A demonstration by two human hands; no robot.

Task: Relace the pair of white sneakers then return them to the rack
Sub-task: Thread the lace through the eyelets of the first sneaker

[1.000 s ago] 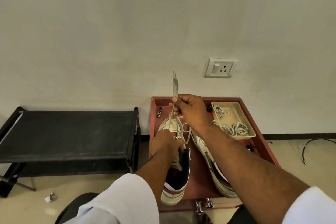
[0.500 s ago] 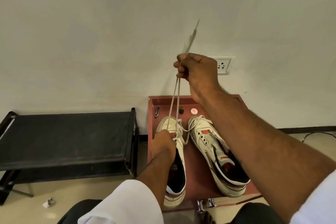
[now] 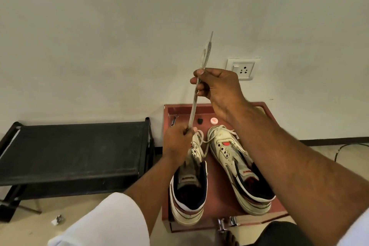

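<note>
Black fabric covers the top of the low rack [image 3: 71,150], which stands against the pale wall on the left, just beside the reddish tabletop [image 3: 219,201]. That tabletop is a shallow tray-like surface with a raised rim, and it carries the pair of white sneakers toe toward the wall. The left sneaker [image 3: 189,191] has its heel hanging over the near edge; the right sneaker [image 3: 237,168] lies beside it, angled slightly outward, with its far side hidden by the right forearm. The right hand [image 3: 217,86] is raised above the tabletop in front of the wall, its fingers curled round the grey-white lace [image 3: 194,104], whose two ends stick up past the fist. The lace runs taut and slanting down to the left hand [image 3: 177,142], which grips it just over the toe of the left sneaker and covers that shoe's front eyelets. A loose loop of lace crosses between the two toes. A white wall socket [image 3: 242,68] sits just beyond the right hand. Near the tabletop's far rim lie a small metal clip [image 3: 173,121], a black knob [image 3: 199,120] and a round red-and-white disc [image 3: 213,120]. A crumpled scrap [image 3: 58,219] lies on the floor below the rack.
</note>
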